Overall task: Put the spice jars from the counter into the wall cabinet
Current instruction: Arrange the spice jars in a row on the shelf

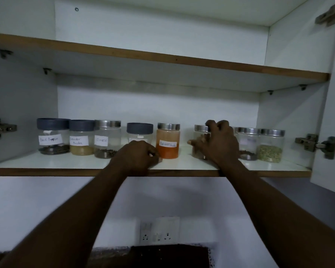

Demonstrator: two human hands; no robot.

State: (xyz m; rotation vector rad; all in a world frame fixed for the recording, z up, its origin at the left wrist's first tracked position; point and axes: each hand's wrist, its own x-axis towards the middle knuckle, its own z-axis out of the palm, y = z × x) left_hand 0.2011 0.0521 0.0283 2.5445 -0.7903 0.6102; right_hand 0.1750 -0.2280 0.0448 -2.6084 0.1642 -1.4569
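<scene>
Several spice jars stand in a row on the lower shelf (46, 163) of the open wall cabinet. From the left: a black pepper jar (52, 136), a coriander powder jar (81, 137), a cloves jar (107, 139), a blue-lidded jar (139, 131) and an orange chilli powder jar (168, 141). My right hand (219, 144) wraps around a steel-lidded jar (200, 132) standing on the shelf. My left hand (137, 157) rests curled on the shelf's front edge, in front of the blue-lidded jar, holding nothing. Two more steel-lidded jars (271, 145) stand at the right.
The upper shelf (162, 60) holds nothing in view. The open cabinet door (329, 144) with its hinge (315, 145) is at the right. Below the cabinet are a white wall, a socket plate (159, 232) and a dark counter (170, 256).
</scene>
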